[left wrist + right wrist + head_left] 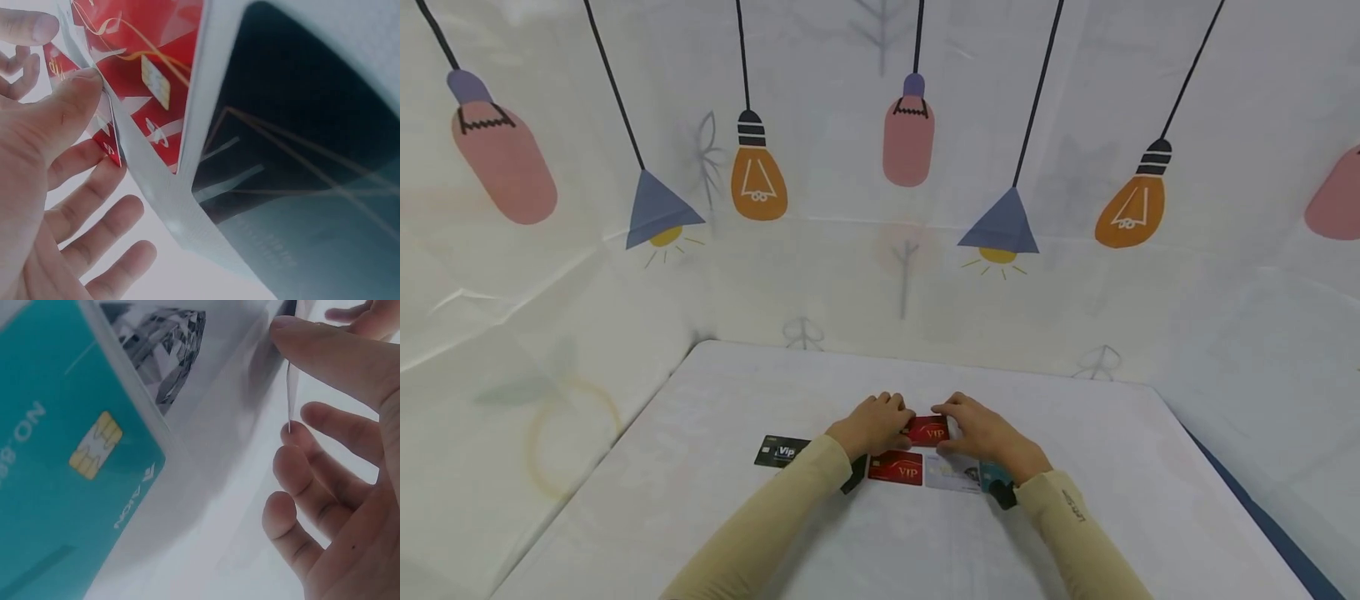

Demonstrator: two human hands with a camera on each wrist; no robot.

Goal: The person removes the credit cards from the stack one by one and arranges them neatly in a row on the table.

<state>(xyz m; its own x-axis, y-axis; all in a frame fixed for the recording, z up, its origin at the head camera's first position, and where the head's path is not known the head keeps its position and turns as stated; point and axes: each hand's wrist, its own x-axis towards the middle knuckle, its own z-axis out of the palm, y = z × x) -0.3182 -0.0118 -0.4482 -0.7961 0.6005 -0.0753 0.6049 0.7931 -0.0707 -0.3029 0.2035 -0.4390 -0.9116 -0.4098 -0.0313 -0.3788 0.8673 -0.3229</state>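
A red VIP card (929,431) is held between both hands, raised off the table and tilted. The left hand (871,427) pinches its left side, thumb on the near face and fingers behind, as the left wrist view shows. At the card's right edge the right hand (988,432) has its thumb and a bent finger on it; the right wrist view shows the card almost edge-on. Nearer the person, a second red VIP card (893,469) lies flat, beside a whitish card (946,473) with a diamond picture (165,350).
A teal card (44,475) with a gold chip lies right of the whitish one, partly under the right wrist in the head view. Left, a dark Vip card (779,451) is partly covered by the left sleeve. Another dark card (281,119) adjoins the flat red one. All rest on a white table (760,383).
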